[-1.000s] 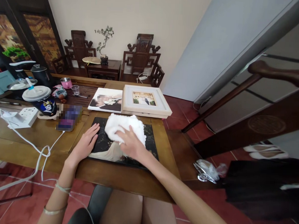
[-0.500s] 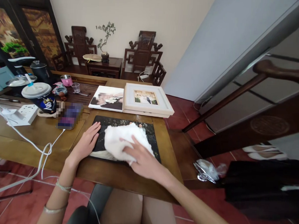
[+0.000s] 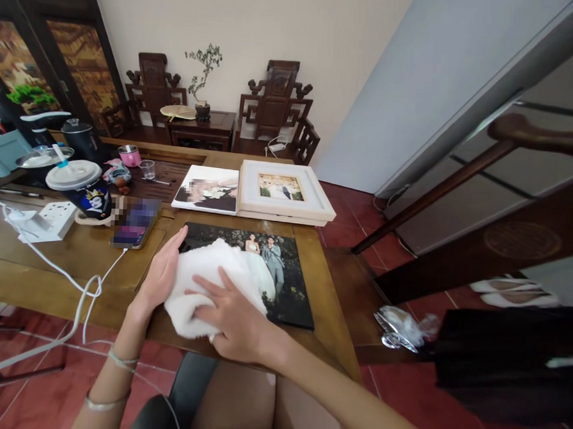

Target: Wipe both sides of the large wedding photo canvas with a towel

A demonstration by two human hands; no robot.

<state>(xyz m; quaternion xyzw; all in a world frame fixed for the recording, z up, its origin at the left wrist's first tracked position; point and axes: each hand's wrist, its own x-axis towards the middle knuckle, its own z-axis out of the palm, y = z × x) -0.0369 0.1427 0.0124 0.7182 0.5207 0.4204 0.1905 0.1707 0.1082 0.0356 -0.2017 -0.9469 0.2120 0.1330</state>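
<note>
While the left hand [image 3: 163,269] rests flat, fingers together, along the left edge of a wedding-photo panel [image 3: 293,282] on a wooden table [image 3: 330,303], the right hand [image 3: 237,321] presses a fluffy white cloth [image 3: 192,259] over its near left corner, fingers spread.

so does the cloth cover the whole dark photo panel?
No, the white cloth under the right hand leaves the right part of the photo panel in plain view.

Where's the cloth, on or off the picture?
Partly on: under the right hand, the cloth covers the near left of the picture.
</note>
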